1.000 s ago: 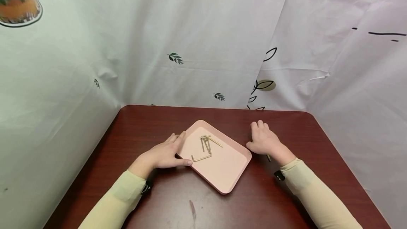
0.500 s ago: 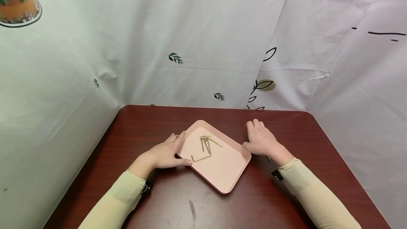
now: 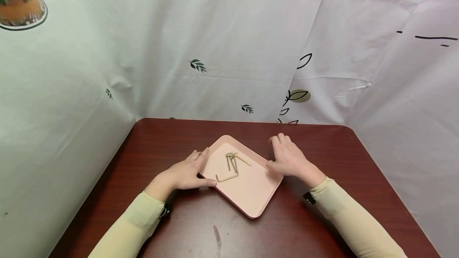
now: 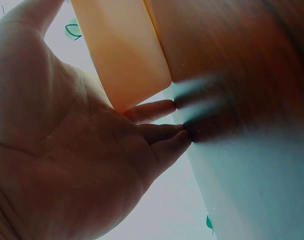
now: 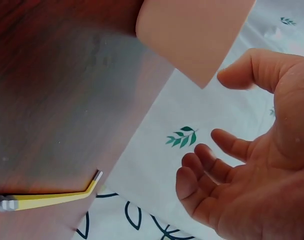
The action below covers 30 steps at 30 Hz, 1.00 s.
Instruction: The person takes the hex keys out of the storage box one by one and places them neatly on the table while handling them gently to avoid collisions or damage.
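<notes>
A pink tray (image 3: 251, 196) lies turned at an angle on the table, with several brass-coloured hex keys (image 3: 228, 178) inside near its left part. My left hand (image 3: 183, 173) rests at the tray's left side, thumb over the rim and fingers extended; its fingertips touch the table in the left wrist view. At the tray's right rim is my right hand (image 3: 291, 160), its fingers loosely curved and the thumb near the rim. Nothing shows in its palm in the right wrist view. There, another hex key (image 5: 54, 199), yellow with an L bend, lies on the table; the head view hides it behind the right hand.
The dark red-brown table (image 3: 186, 230) has rounded far corners and a mark near the front. A white patterned sheet (image 3: 222, 51) hangs behind it and along both sides.
My right hand has shifted left to the tray's right rim, away from the hex key on the table. The left hand and the tray stay almost where they were.
</notes>
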Tool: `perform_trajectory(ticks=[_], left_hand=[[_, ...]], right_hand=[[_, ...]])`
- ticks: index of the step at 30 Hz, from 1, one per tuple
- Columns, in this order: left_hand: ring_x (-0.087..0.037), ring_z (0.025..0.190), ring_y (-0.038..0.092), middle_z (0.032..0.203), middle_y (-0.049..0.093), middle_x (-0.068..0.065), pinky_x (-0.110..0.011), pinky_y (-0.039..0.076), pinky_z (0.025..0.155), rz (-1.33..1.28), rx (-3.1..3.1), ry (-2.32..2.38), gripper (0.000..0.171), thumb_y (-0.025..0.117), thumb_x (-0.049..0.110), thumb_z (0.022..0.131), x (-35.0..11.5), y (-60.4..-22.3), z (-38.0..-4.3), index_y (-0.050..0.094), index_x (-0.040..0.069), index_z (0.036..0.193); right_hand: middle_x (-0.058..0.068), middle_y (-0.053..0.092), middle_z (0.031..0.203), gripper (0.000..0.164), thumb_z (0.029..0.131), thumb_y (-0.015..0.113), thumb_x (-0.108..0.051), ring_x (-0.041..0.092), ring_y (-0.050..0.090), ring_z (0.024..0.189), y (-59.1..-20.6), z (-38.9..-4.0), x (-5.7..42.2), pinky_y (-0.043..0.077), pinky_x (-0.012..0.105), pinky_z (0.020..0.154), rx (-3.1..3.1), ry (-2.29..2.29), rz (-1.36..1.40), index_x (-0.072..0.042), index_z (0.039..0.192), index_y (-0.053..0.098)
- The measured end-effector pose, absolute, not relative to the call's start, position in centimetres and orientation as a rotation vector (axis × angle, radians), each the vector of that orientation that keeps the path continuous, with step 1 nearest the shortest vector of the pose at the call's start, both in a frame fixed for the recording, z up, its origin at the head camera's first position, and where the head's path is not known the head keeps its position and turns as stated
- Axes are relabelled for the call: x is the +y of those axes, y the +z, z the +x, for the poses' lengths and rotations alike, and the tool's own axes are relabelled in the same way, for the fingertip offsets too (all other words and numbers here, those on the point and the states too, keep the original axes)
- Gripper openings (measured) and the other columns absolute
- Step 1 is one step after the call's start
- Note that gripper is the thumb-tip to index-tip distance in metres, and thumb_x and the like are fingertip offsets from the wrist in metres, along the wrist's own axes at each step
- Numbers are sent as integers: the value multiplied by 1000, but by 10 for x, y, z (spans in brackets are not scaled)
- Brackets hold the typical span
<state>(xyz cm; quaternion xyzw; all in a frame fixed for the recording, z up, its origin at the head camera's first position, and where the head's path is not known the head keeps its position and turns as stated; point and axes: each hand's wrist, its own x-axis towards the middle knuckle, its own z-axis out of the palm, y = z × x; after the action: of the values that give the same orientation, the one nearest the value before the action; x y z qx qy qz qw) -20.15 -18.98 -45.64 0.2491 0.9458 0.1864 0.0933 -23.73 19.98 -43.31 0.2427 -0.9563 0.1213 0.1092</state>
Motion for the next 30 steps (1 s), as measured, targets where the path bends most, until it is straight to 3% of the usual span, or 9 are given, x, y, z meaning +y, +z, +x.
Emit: perform_trajectory(ticks=[8,18,30], left_hand=[[-52,165,25,179,30,-23,-63,35,127,726,2806,528,130,70,83,92,-190,-456,-203,18,0,177],[-53,164,26,178,31,-26,-63,36,126,736,2808,525,130,69,83,92,-189,-457,-202,18,-2,176],[-56,163,28,175,34,-30,-63,38,125,748,2812,547,129,72,81,92,-191,-458,-202,19,-3,176]], right_hand=[[16,54,110,62,72,80,-20,38,52,104,-435,-237,195,53,51,86,-2783,386,783,4,127,61],[14,54,114,60,71,73,-15,37,50,107,-436,-234,188,54,51,80,-2747,460,827,3,126,60],[15,54,114,59,72,74,-11,34,49,106,-438,-234,181,51,46,87,-2681,517,979,6,127,59]])
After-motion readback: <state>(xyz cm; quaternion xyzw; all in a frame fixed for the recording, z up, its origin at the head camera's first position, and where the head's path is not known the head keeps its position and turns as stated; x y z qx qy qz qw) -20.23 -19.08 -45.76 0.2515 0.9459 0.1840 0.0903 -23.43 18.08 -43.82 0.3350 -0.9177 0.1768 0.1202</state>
